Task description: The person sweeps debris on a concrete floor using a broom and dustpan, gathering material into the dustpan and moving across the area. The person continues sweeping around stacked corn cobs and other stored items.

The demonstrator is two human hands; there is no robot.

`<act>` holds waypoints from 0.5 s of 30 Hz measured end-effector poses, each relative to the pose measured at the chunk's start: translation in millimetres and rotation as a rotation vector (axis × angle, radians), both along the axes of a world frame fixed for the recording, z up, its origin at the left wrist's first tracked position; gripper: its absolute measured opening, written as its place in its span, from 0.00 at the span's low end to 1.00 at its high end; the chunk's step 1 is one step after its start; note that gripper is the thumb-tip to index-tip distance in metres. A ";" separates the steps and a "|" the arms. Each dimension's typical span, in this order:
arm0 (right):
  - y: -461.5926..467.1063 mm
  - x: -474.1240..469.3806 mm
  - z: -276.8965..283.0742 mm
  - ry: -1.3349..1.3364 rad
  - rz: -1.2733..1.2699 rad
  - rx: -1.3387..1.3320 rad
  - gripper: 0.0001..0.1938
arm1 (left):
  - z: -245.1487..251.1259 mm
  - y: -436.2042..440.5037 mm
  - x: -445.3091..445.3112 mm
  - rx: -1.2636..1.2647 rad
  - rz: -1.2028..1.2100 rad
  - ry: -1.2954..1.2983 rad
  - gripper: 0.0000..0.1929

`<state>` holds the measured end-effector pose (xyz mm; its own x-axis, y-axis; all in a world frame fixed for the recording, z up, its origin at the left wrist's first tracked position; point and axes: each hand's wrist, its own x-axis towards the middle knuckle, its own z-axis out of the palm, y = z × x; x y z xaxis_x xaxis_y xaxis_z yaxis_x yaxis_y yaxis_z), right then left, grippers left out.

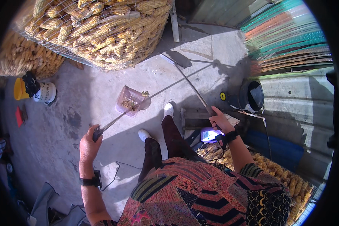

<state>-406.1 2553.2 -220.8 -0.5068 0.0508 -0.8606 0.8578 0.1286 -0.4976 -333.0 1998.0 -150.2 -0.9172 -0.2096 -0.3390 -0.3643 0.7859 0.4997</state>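
My left hand grips the dark handle of a long-handled dustpan. The pinkish pan rests on the concrete floor, with a heap of dry debris inside it. A small clump of plant scraps shows at the pan's right rim. My right hand is wrapped round the dark grip of a long metal pole. At the pole's far end, a narrow floor-sweeping head meets the floor near a wire-mesh corn crib, apart from the dustpan.
Corn cobs fill the mesh crib ahead, and more cobs lie behind me on the right. A black bucket and a purple basin stand on the right. White and yellow buckets are at left. A thin cable trails across the floor.
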 end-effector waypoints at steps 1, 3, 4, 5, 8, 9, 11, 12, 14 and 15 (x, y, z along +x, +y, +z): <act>-1.8 -8.7 -8.3 0.047 -0.006 0.056 0.35 | -1.2 -1.1 3.2 -0.018 0.008 -0.032 0.23; -11.3 -42.6 -34.2 0.112 0.005 0.084 0.31 | -3.1 -3.3 8.5 -0.040 0.038 -0.085 0.24; -19.3 -63.3 -49.9 0.172 -0.044 0.033 0.28 | -4.5 -3.0 10.2 -0.039 0.028 -0.073 0.24; -29.3 -84.2 -66.9 0.224 -0.064 0.051 0.25 | -5.4 -2.2 11.8 -0.037 0.032 -0.076 0.24; -61.6 -133.3 -110.8 0.157 0.064 0.242 0.21 | -7.6 2.9 13.0 -0.056 0.032 -0.093 0.24; -69.6 -135.1 -118.7 0.182 0.125 0.330 0.20 | -7.3 3.7 11.8 -0.054 0.021 -0.072 0.24; -78.0 -115.6 -121.9 0.094 0.174 0.237 0.21 | -6.3 3.9 12.3 -0.079 0.020 -0.051 0.23; -79.7 -98.3 -118.0 0.060 0.161 0.170 0.26 | -5.9 4.6 12.7 -0.072 0.025 -0.022 0.23; -73.4 -55.7 -97.7 0.060 -0.004 -0.034 0.34 | -6.5 3.0 13.3 -0.063 0.030 0.008 0.23; -71.6 -39.3 -87.0 0.046 -0.105 -0.061 0.34 | -6.1 1.2 13.5 -0.066 0.031 0.006 0.22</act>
